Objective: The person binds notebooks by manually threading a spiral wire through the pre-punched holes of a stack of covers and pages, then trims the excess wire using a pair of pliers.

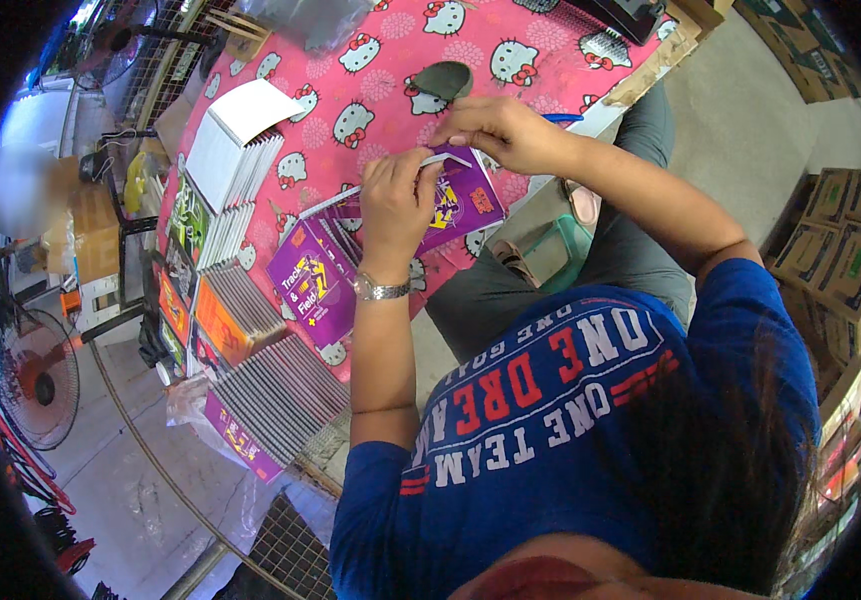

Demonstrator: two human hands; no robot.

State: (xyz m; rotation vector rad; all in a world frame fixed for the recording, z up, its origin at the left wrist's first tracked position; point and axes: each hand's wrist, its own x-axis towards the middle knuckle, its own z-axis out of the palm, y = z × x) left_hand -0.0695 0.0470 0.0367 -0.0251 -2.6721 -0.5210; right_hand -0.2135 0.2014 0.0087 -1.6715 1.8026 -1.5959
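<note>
A purple printed notebook (pixel 470 200) lies near the table's front edge, under both my hands. My left hand (pixel 397 205), with a metal watch on its wrist, is closed on the notebook's upper left part, fingers bent over it. At the same upper edge, my right hand (pixel 505 135) makes a pinch beside a narrow white strip (pixel 452 158). Its fingertips hide whatever is between them. Just left of my left hand rests a stack of purple notebooks (pixel 315 285). A dark grey bowl (pixel 443 80) stands beyond my right hand.
Along the left table side stand piles of white-paged booklets (pixel 240 150), orange notebooks (pixel 230 320) and spiral-bound notebooks (pixel 280 390). A pink patterned cloth (pixel 380 85) covers the table. Fans (pixel 40 385) are at left, cartons (pixel 835 240) at right, and a green stool (pixel 562 255) below the edge.
</note>
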